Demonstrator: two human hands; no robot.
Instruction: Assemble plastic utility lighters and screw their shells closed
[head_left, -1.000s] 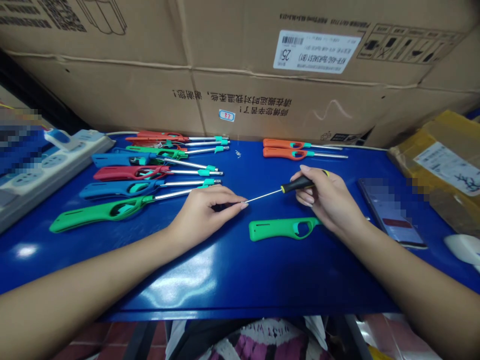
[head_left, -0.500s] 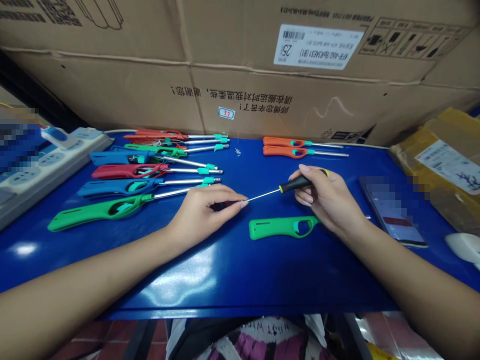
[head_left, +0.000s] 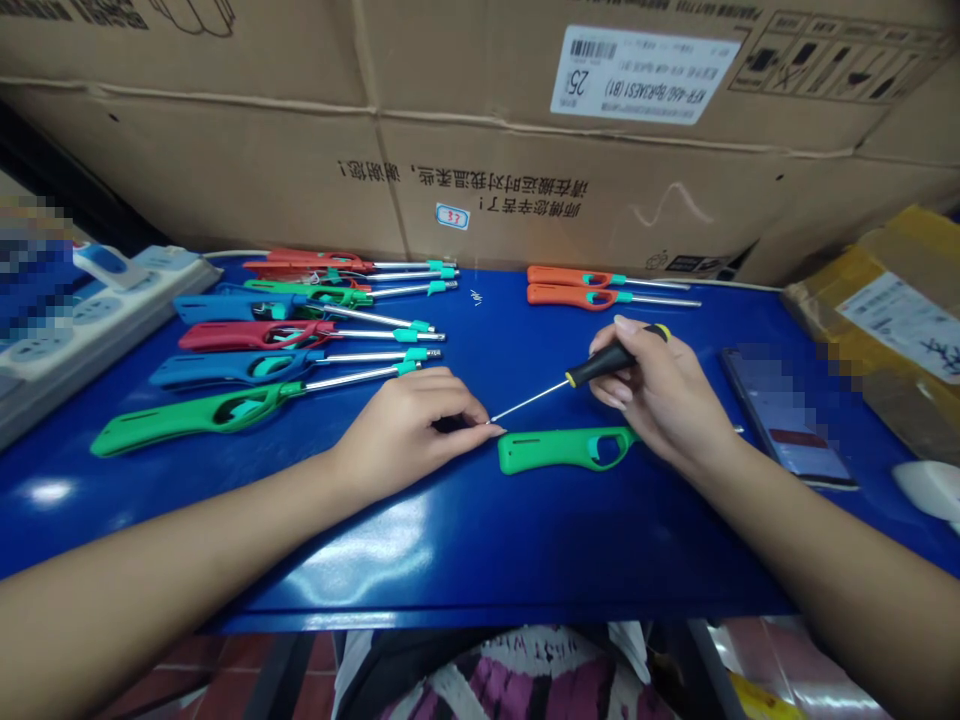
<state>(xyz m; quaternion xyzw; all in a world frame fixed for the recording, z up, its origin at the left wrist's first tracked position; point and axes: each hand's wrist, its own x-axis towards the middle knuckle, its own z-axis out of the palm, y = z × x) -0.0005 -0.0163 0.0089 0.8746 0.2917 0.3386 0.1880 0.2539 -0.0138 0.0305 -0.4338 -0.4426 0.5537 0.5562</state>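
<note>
Two risks w/ R hand [head_left: 664, 390] clamped round screwdriver [head_left: 601, 363] & L hand [head_left: 416, 420] pinched on its tip: poss. slip & jab if over-tilted, or bump if lowered onto green lighter [head_left: 551, 451] just R of L hand.

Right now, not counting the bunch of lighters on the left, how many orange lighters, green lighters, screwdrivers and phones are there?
Orange lighters: 2
Green lighter: 1
Screwdriver: 1
Phone: 1
Total: 5
</note>
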